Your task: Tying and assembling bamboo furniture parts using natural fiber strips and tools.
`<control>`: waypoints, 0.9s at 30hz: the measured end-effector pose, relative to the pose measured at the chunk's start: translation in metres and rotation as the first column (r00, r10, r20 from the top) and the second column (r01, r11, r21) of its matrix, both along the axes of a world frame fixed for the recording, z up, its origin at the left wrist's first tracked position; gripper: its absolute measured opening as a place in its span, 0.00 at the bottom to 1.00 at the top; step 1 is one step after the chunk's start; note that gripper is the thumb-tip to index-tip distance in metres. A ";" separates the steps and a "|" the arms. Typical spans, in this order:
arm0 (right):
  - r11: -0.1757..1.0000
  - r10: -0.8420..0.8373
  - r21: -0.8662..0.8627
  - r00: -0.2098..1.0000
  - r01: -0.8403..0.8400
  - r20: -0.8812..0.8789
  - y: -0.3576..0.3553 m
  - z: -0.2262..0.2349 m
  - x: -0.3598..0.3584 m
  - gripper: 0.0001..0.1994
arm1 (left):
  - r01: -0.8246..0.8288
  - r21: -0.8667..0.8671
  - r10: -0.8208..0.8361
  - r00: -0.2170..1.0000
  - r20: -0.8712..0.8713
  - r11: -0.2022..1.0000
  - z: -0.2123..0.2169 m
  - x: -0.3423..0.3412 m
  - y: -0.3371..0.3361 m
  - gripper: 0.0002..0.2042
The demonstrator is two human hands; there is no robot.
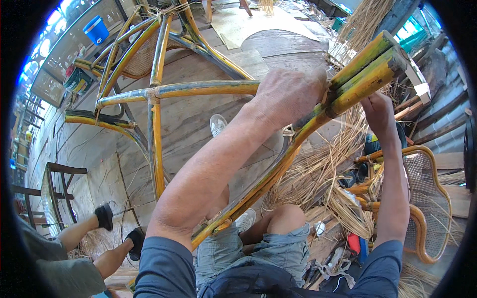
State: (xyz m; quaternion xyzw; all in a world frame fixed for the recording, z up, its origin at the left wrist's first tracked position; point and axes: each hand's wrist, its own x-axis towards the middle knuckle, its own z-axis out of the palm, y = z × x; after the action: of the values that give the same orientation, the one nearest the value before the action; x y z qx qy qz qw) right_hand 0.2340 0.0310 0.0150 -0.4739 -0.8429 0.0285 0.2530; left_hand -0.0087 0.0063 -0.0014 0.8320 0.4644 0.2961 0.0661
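A large chair-like frame of thick yellow-and-black rattan poles (206, 89) stretches across the space ahead of me and over my lap. At its right corner, the blunt ends of two side-by-side poles (370, 67) point up and to the right. My left hand (293, 94) is closed in a fist at the joint just below these ends; what its fingers grip is hidden. A thin binding strip (325, 95) shows at the joint beside it. Just under the pole ends is my right hand (380, 111), its fingers mostly out of sight behind the poles.
Loose rattan strips (318, 171) lie heaped on the right, near a chair with a woven cane panel (427, 198). A person's legs (107, 238) extend in at the lower left, beside a dark chair (59, 191). A blue bucket (96, 31) stands at the far left.
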 end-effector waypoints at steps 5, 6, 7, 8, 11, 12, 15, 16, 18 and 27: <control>0.997 0.013 -0.061 0.942 -0.036 -0.335 -0.039 -0.013 -0.026 0.09 | 0.035 0.162 -0.019 0.995 -0.098 0.986 -0.001 -0.007 0.002 0.10; 0.999 0.009 -0.047 0.938 -0.026 -0.347 -0.042 -0.013 -0.031 0.09 | 0.116 0.331 -0.091 0.992 -0.090 0.936 -0.009 -0.010 0.004 0.11; 0.998 -0.055 -0.045 0.941 0.043 -0.333 -0.046 -0.010 -0.034 0.10 | 0.097 0.355 -0.058 0.991 -0.117 0.930 -0.009 -0.008 0.001 0.13; 0.994 -0.109 -0.046 0.939 0.100 -0.326 -0.052 -0.008 -0.035 0.11 | 0.111 0.366 -0.065 0.989 -0.136 0.924 -0.005 -0.005 -0.004 0.13; 0.972 -0.229 -0.143 0.899 0.189 -0.373 -0.072 -0.008 -0.034 0.12 | 0.064 0.513 0.053 0.976 -0.211 0.856 0.001 0.004 -0.009 0.15; 0.973 -0.227 -0.136 0.890 0.187 -0.396 -0.081 -0.006 -0.034 0.12 | 0.078 0.521 0.053 0.971 -0.233 0.850 0.002 0.005 -0.007 0.15; 0.962 -0.224 -0.249 0.846 0.112 -0.483 -0.110 -0.014 -0.026 0.11 | -0.054 0.451 0.174 0.958 -0.228 0.891 0.002 0.010 -0.002 0.17; 0.968 -0.206 -0.230 0.844 0.102 -0.495 -0.118 -0.020 -0.019 0.11 | -0.020 0.446 0.141 0.961 -0.240 0.895 -0.002 0.017 0.001 0.17; 0.974 -0.180 -0.216 0.822 0.072 -0.540 -0.126 -0.023 -0.021 0.11 | -0.057 0.440 0.196 0.941 -0.277 0.896 0.009 0.010 -0.003 0.17; 0.957 -0.202 -0.285 0.586 -0.052 -0.785 -0.130 -0.026 -0.011 0.11 | -0.094 0.471 0.233 0.940 -0.247 0.877 0.007 0.018 0.004 0.08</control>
State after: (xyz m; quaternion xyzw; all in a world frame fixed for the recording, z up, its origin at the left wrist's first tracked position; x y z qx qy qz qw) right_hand 0.2233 -0.0990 -0.0111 -0.4751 -0.6026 0.3471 0.5391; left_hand 0.0089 0.0105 0.0053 0.8164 0.4566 0.2724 -0.2253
